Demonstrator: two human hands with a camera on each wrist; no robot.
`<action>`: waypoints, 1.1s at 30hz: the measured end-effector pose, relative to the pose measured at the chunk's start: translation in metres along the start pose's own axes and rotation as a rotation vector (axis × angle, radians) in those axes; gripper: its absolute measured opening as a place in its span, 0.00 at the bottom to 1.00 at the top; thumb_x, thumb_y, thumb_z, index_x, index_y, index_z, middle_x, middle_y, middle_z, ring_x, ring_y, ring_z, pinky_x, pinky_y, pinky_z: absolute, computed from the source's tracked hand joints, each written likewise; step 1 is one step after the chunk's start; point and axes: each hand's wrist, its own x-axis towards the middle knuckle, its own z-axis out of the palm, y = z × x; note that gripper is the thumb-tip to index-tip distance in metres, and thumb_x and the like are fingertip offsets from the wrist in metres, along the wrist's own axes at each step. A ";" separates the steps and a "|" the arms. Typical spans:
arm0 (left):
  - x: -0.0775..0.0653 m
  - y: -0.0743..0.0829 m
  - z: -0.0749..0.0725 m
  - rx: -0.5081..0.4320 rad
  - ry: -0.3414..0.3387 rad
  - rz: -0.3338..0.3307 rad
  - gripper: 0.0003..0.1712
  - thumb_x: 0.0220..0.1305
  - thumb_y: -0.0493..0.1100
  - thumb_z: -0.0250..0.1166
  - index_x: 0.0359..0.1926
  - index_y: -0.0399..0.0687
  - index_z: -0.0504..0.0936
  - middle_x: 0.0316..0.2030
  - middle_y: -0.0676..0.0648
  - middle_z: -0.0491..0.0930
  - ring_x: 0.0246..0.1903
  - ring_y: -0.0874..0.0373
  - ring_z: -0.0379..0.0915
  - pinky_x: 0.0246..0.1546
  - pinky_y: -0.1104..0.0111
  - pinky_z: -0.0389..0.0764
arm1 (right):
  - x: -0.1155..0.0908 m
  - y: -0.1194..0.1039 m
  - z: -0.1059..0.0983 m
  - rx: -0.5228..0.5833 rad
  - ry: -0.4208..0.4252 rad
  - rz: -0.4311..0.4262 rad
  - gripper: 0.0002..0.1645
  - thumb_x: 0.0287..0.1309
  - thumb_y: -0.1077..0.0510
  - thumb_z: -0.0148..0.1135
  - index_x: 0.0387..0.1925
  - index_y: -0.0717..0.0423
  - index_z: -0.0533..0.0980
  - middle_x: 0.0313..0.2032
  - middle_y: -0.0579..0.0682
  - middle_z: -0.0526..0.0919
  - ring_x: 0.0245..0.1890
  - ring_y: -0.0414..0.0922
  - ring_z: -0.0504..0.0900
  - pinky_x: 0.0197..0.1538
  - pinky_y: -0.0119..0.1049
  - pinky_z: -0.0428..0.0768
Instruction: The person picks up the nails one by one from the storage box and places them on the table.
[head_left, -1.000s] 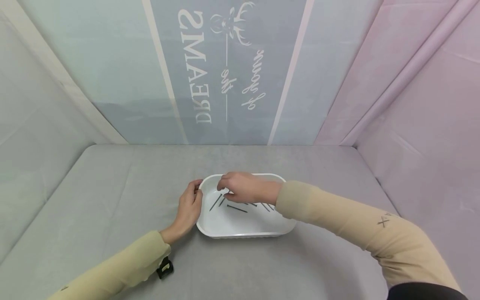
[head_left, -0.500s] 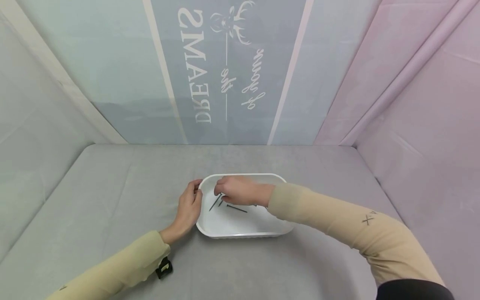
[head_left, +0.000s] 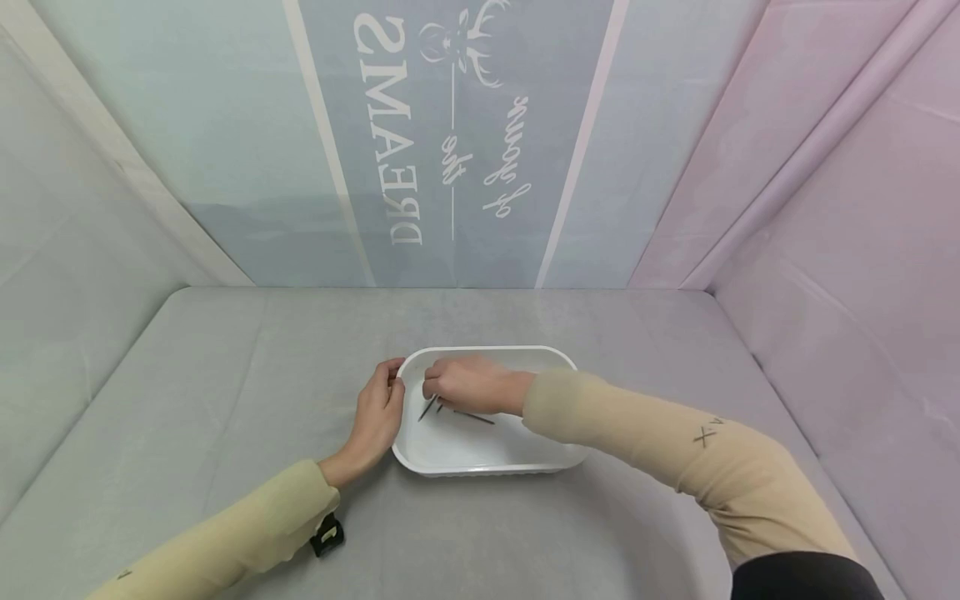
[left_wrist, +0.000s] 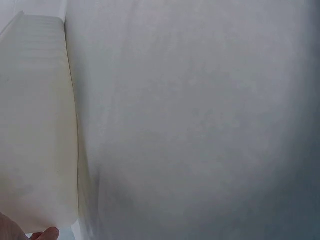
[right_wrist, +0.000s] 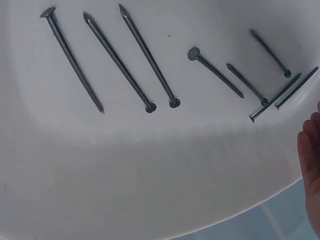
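Observation:
A white oval-cornered basin (head_left: 487, 454) lies in the middle of the head view, with dark nails of differing lengths inside. My left hand (head_left: 378, 412) holds its left end, fingers and thumb at the rim; fingertips touch the basin wall (left_wrist: 35, 125) in the left wrist view. My right hand (head_left: 472, 383) reaches over the basin, fingers bent down above the nails and hiding some of them. One nail (head_left: 474, 417) shows below that hand. In the right wrist view, long nails (right_wrist: 117, 62) lie left of shorter nails (right_wrist: 220, 76), and the fingers (right_wrist: 309, 147) show apart from them.
The basin stands on a grey cloth-covered surface (head_left: 300, 350). A printed fabric wall (head_left: 480, 167) rises behind it, with pale fabric walls on both sides. A small black item (head_left: 327, 535) shows under the left sleeve.
My right hand has shifted left and slightly towards me inside the basin, covering more of the nails on the left. My left hand keeps its place on the basin.

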 end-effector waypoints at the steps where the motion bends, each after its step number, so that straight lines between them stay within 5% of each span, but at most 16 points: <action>1: 0.000 0.000 0.000 -0.001 0.000 0.000 0.20 0.68 0.36 0.41 0.58 0.34 0.63 0.50 0.35 0.71 0.48 0.46 0.71 0.44 0.57 0.73 | 0.001 0.000 0.001 -0.002 0.003 -0.003 0.10 0.56 0.64 0.56 0.39 0.52 0.79 0.38 0.45 0.78 0.41 0.40 0.76 0.43 0.27 0.73; 33: -0.001 -0.003 0.000 -0.012 0.003 0.000 0.19 0.68 0.37 0.41 0.58 0.36 0.65 0.49 0.38 0.72 0.46 0.48 0.72 0.43 0.58 0.74 | 0.019 0.001 0.029 -0.111 -0.005 -0.046 0.07 0.59 0.61 0.55 0.30 0.48 0.78 0.29 0.42 0.74 0.29 0.37 0.71 0.31 0.26 0.70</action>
